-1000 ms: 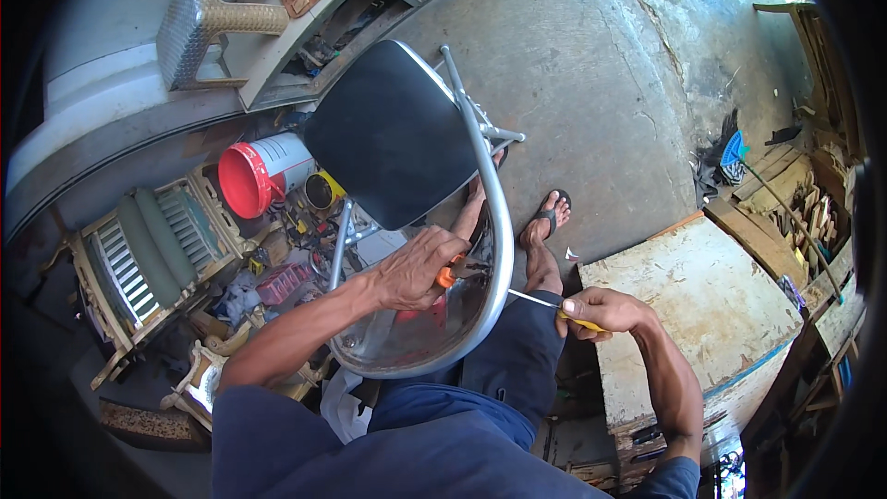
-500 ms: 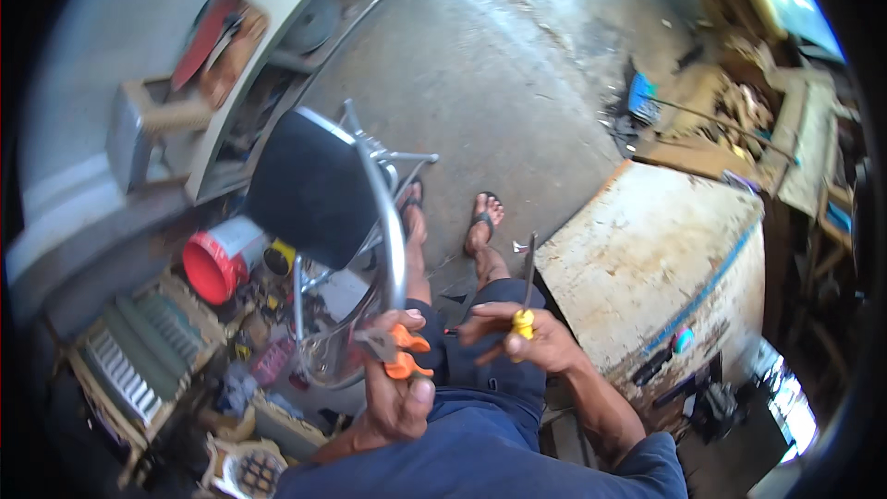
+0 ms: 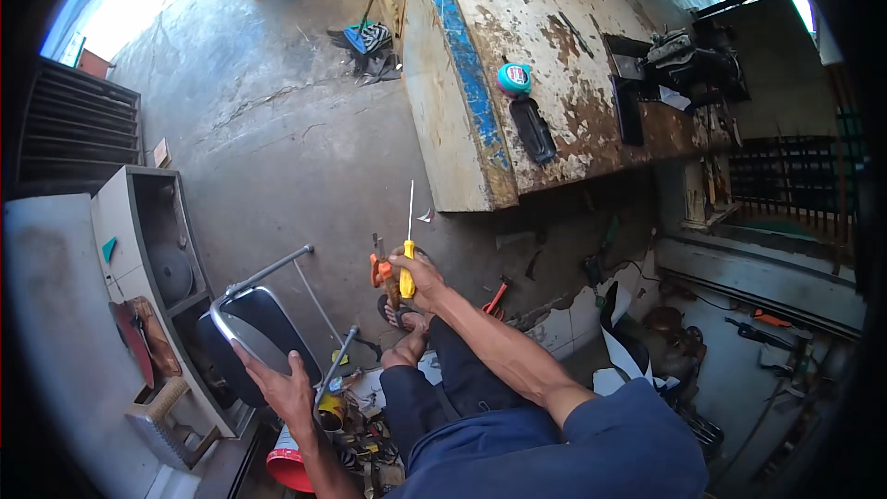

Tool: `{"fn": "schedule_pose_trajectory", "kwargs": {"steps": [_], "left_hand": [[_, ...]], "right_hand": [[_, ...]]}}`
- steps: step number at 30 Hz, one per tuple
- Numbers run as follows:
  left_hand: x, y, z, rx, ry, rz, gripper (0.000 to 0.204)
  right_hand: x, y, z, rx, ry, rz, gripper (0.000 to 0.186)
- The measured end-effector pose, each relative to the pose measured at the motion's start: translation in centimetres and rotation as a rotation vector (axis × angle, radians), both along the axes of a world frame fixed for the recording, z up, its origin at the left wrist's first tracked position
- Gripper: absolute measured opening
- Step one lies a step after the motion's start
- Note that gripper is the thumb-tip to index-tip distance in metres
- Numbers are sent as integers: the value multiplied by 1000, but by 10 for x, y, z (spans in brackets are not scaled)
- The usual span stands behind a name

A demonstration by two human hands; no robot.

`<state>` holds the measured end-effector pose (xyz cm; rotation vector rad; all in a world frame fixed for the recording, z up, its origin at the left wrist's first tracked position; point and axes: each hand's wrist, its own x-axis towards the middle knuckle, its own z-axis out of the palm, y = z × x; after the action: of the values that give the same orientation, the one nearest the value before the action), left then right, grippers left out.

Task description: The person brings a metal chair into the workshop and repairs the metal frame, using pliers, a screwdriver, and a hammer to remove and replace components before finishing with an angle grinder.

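My right hand (image 3: 423,279) is closed around a yellow-handled screwdriver (image 3: 407,268), its thin metal shaft pointing away from me. Orange-handled pliers (image 3: 380,270) show at the same hand, metal end upward; how the fingers hold them is partly hidden. At the lower left, my left hand (image 3: 285,390) has its fingers stretched out and thumb apart. It lies over the edge of a metal-framed chair (image 3: 268,328) with a dark padded seat; whether it touches the frame is hard to tell.
A worn bench (image 3: 591,28) with a blue-painted edge carries a teal tape measure (image 3: 514,79) and a black tray (image 3: 532,129). By my left forearm is a red-and-white bucket (image 3: 289,467). A cabinet (image 3: 148,268) stands at the left; tools lie on the floor.
The view has swung, bringing the bench top into view. The orange-handled pliers have passed from my left hand to my right, beside the screwdriver. My left hand has opened, now at the chair.
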<state>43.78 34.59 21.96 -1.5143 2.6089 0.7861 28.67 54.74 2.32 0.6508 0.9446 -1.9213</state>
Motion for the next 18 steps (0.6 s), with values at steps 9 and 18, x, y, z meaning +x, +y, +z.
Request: {"fn": "schedule_pose_trajectory", "kwargs": {"steps": [9,18], "left_hand": [[32,-3,-44,-283,-69,-5,70],[-74,266,-106,-178,110,-41,64]], "right_hand": [[57,232,-73,384,-139,127,20],[-17,527,-154,788,413,902,31]]}}
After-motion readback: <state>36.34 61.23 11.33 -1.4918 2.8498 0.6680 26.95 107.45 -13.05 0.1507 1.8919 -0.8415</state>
